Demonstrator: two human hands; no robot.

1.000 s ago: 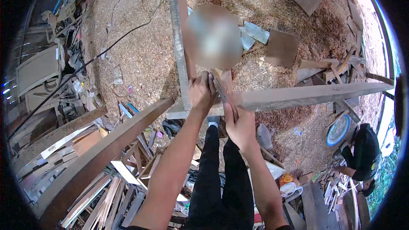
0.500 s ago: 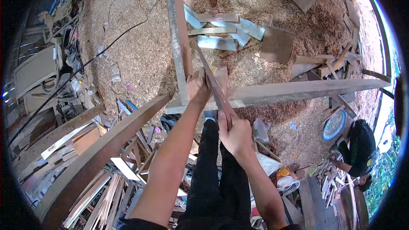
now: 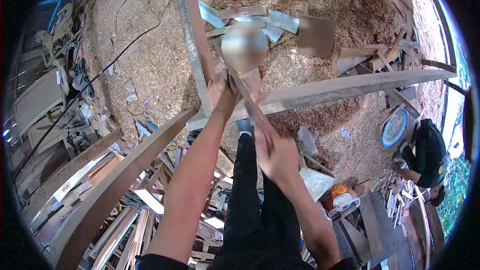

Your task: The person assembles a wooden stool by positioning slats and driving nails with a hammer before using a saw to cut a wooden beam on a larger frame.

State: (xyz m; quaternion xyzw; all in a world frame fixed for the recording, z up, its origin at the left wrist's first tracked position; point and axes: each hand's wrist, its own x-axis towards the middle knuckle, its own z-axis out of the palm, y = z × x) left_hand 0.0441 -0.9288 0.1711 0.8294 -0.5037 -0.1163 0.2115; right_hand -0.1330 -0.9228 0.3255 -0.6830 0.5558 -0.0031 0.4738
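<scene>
My right hand (image 3: 277, 157) is closed round the handle end of a long, narrow handsaw (image 3: 245, 87), whose brown blade slants away from me to the upper left. My left hand (image 3: 221, 92) lies close against the left side of the blade, fingers curled over a small wooden board (image 3: 254, 84). Part of that board shows to the right of the blade; the rest is hidden under the hand and saw. The board sits near the corner where a long upright-running beam (image 3: 192, 35) meets a crosswise beam (image 3: 325, 90). A round blurred patch covers the blade's far end.
Loose wood offcuts (image 3: 284, 21) and a square board (image 3: 316, 37) lie on shavings ahead. Another beam (image 3: 125, 175) runs along my left. Scrap wood piles up on both sides. At right, another person (image 3: 427, 152) crouches beside a blue-rimmed round basin (image 3: 395, 127).
The whole view has shifted, so the beams and offcuts appear farther left and higher. Against them, my right hand has drawn slightly back toward me with the saw. My left hand stays by the board.
</scene>
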